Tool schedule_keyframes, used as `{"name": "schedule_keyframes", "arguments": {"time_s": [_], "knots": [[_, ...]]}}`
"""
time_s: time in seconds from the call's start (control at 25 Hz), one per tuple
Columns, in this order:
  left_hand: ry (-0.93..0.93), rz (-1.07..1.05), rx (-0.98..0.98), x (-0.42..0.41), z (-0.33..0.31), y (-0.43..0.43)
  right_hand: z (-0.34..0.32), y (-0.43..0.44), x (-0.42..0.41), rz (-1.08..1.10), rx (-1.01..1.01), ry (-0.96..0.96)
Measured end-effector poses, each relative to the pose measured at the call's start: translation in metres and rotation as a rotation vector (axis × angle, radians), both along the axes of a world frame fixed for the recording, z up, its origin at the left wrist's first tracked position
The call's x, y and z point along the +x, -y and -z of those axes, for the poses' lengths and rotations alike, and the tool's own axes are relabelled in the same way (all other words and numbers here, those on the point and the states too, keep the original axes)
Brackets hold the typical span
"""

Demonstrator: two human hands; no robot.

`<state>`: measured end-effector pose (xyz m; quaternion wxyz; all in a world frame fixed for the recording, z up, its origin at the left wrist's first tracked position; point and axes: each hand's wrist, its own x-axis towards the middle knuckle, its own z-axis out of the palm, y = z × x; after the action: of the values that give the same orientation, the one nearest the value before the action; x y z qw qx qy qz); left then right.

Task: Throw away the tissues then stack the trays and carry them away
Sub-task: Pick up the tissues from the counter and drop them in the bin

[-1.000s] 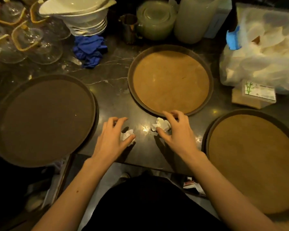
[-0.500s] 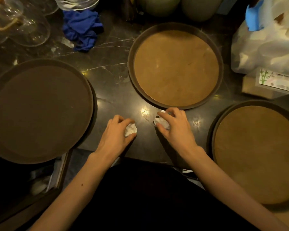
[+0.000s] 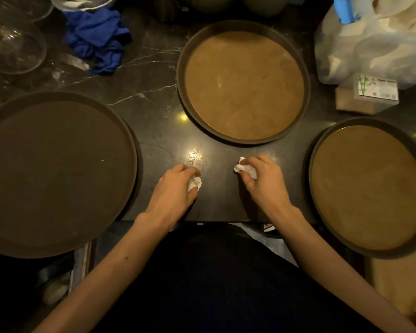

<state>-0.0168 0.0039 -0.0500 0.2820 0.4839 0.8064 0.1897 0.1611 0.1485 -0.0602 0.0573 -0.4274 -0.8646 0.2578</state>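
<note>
Three round trays lie on the dark marble counter: a dark brown tray [image 3: 58, 174] at the left, a tan-lined tray [image 3: 244, 82] in the middle at the back, and another tan-lined tray [image 3: 368, 186] at the right. My left hand [image 3: 173, 193] is closed around a crumpled white tissue [image 3: 194, 184] near the counter's front edge. My right hand [image 3: 264, 181] pinches a second crumpled tissue [image 3: 241, 167] just in front of the middle tray. Both tissues are partly hidden by my fingers.
A blue cloth [image 3: 99, 37] lies at the back left beside clear glasses [image 3: 12, 49]. A white plastic bag [image 3: 375, 42] and a small cardboard box [image 3: 368, 94] stand at the back right. The left and right trays overhang the counter's front edge.
Both hands have closed on the tissues and drawn slightly apart and back from the middle tray. The camera has tilted down and closer, so the back of the counter has left the view.
</note>
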Motion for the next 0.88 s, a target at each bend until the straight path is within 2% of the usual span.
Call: {"name": "schedule_keyframes", "arguments": {"time_s": [0.2,0.44,0.64,0.88], "knots": [[0.075,0.025,0.063,-0.004,0.001,0.009,-0.016,0.028,0.013,0.120,0.016,-0.116],[0.149,0.178,0.145,0.017,-0.006,0.007,-0.030,0.065,0.040,0.313,0.075,-0.228],[0.117,0.286,0.225,0.056,-0.015,0.005,-0.040,0.089,0.081,0.396,0.113,-0.318],[0.097,0.343,0.252,0.142,-0.030,0.017,-0.043,0.121,0.168,0.447,0.148,-0.395]]}}
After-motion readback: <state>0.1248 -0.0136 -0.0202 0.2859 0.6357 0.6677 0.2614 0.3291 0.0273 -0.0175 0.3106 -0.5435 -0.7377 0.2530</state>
